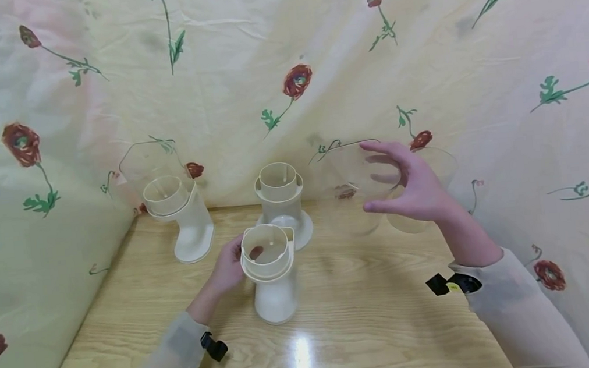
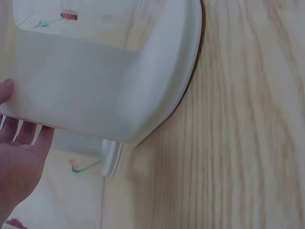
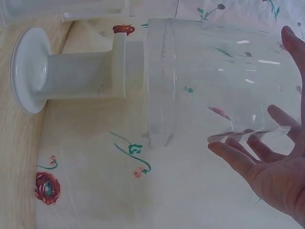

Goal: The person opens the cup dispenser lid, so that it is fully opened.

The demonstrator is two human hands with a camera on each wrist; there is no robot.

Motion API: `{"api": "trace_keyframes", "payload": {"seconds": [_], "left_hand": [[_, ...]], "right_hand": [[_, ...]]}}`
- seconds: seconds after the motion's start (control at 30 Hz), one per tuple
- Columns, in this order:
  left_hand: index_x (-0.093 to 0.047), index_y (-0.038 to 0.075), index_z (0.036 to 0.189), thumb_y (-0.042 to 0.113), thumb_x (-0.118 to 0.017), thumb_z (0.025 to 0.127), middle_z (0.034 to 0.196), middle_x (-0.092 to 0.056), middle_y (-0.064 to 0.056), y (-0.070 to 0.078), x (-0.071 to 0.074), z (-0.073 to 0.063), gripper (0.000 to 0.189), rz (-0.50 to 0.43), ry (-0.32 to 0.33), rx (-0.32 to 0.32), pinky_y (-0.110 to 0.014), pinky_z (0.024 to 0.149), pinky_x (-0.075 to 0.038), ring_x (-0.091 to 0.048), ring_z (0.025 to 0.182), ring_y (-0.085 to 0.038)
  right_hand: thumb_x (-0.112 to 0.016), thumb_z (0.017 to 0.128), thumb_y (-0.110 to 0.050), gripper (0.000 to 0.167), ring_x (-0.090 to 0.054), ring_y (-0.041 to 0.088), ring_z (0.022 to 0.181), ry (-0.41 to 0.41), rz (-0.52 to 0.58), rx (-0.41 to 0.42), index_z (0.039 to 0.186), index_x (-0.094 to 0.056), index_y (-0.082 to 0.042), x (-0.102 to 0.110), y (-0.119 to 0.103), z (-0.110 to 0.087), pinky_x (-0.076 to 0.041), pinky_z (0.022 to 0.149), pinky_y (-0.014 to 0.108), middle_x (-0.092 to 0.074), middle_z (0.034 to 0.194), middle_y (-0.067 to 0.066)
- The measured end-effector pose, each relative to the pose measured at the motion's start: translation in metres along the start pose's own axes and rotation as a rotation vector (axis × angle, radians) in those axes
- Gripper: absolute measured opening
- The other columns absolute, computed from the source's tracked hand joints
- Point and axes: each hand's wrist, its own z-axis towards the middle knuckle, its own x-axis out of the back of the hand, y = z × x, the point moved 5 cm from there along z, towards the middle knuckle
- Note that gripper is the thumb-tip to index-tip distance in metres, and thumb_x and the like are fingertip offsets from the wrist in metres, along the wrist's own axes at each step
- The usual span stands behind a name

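Note:
My left hand (image 1: 230, 267) grips the side of a white stand (image 1: 275, 299) with a round cup-like top. In the left wrist view, the thumb and fingers lie on opposite faces of this stand (image 2: 81, 81), whose base is down by the wood. Farther right, my right hand (image 1: 410, 182) holds a large clear cylindrical container (image 1: 349, 202) above the table. Thumb and fingers spread around the clear container (image 3: 200, 81) in the right wrist view. Directly behind the gripped stand is a second white stand (image 1: 301, 230) with a wide round base.
A third white stand (image 1: 193, 231) is at the back left, with a faint clear rounded outline above its cup. Behind my right hand shows another clear rounded shape (image 1: 408, 223), hard to make out. Flowered cloth (image 1: 224, 96) hangs around the wooden table (image 1: 370, 323).

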Motion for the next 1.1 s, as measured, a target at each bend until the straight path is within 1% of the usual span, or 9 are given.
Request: {"api": "trace_keyframes", "payload": {"seconds": [0.2, 0.33, 0.47, 0.57, 0.63, 0.7, 0.8, 0.93, 1.1], "left_hand": [[-0.065, -0.008, 0.132, -0.003, -0.07, 0.098, 0.122, -0.072, -0.028, -0.005, 0.016, 0.002, 0.035, 0.036, 0.045, -0.021, -0.012, 0.101, -0.053, -0.066, 0.109, 0.004], [-0.065, -0.009, 0.132, -0.004, -0.07, 0.097, 0.122, -0.072, -0.029, -0.007, 0.025, 0.003, 0.036, 0.046, 0.068, -0.04, -0.012, 0.102, -0.052, -0.065, 0.11, 0.006], [-0.064, -0.011, 0.13, -0.005, -0.068, 0.098, 0.119, -0.075, -0.019, -0.008, 0.034, 0.003, 0.033, 0.037, 0.102, -0.069, -0.012, 0.102, -0.053, -0.066, 0.11, 0.005], [-0.064, -0.014, 0.126, -0.008, -0.067, 0.097, 0.113, -0.074, -0.001, -0.01, 0.041, 0.004, 0.03, 0.03, 0.132, -0.096, -0.012, 0.1, -0.054, -0.066, 0.107, 0.005], [-0.064, -0.014, 0.125, -0.009, -0.067, 0.097, 0.11, -0.073, 0.011, -0.012, 0.046, 0.005, 0.029, 0.041, 0.152, -0.109, -0.011, 0.099, -0.054, -0.065, 0.106, 0.005], [-0.064, -0.014, 0.125, -0.008, -0.068, 0.097, 0.108, -0.071, 0.019, -0.013, 0.051, 0.007, 0.029, 0.046, 0.168, -0.112, -0.01, 0.099, -0.053, -0.065, 0.105, 0.005], [-0.064, -0.013, 0.126, -0.006, -0.068, 0.098, 0.107, -0.069, 0.025, -0.013, 0.057, 0.01, 0.029, 0.051, 0.191, -0.1, -0.009, 0.099, -0.052, -0.065, 0.105, 0.005], [-0.062, -0.014, 0.129, -0.007, -0.066, 0.098, 0.108, -0.068, 0.025, -0.013, 0.066, 0.014, 0.032, 0.034, 0.226, -0.078, -0.008, 0.1, -0.052, -0.064, 0.106, 0.005], [-0.058, -0.014, 0.134, -0.005, -0.066, 0.099, 0.112, -0.066, 0.022, -0.015, 0.076, 0.019, 0.037, 0.03, 0.278, -0.043, -0.006, 0.103, -0.049, -0.061, 0.109, 0.009]], "right_hand": [[-0.094, 0.07, 0.007, 0.101, -0.055, 0.004, 0.138, 0.032, -0.162, -0.086, 0.157, -0.051, -0.02, 0.005, 0.009, -0.001, -0.058, 0.105, 0.02, -0.047, 0.156, 0.005], [-0.095, 0.073, 0.0, 0.097, -0.055, 0.0, 0.135, 0.06, -0.236, -0.141, 0.156, -0.052, -0.025, 0.009, 0.016, -0.002, -0.06, 0.1, 0.02, -0.049, 0.157, 0.0], [-0.095, 0.075, -0.005, 0.094, -0.056, 0.016, 0.138, 0.084, -0.27, -0.186, 0.156, -0.053, -0.028, 0.013, 0.026, -0.004, -0.059, 0.089, 0.017, -0.05, 0.158, -0.001], [-0.096, 0.075, -0.009, 0.094, -0.055, 0.029, 0.141, 0.094, -0.29, -0.212, 0.156, -0.052, -0.029, 0.016, 0.035, -0.005, -0.056, 0.086, 0.017, -0.049, 0.159, -0.001], [-0.097, 0.075, -0.01, 0.096, -0.053, 0.034, 0.143, 0.095, -0.301, -0.227, 0.158, -0.05, -0.027, 0.017, 0.042, -0.007, -0.058, 0.091, 0.027, -0.047, 0.161, 0.002], [-0.097, 0.076, -0.012, 0.097, -0.051, 0.038, 0.144, 0.095, -0.304, -0.246, 0.159, -0.049, -0.026, 0.017, 0.051, -0.009, -0.06, 0.097, 0.042, -0.044, 0.164, 0.005], [-0.096, 0.078, -0.015, 0.095, -0.049, 0.039, 0.145, 0.098, -0.309, -0.273, 0.16, -0.048, -0.025, 0.017, 0.062, -0.012, -0.056, 0.099, 0.062, -0.042, 0.165, 0.007], [-0.095, 0.081, -0.023, 0.094, -0.046, 0.039, 0.148, 0.097, -0.313, -0.307, 0.161, -0.045, -0.028, 0.017, 0.076, -0.017, -0.053, 0.101, 0.068, -0.039, 0.166, 0.008], [-0.092, 0.084, -0.029, 0.099, -0.043, 0.046, 0.15, 0.081, -0.336, -0.331, 0.166, -0.036, -0.027, 0.017, 0.091, -0.022, -0.05, 0.107, 0.073, -0.035, 0.17, 0.012]]}}
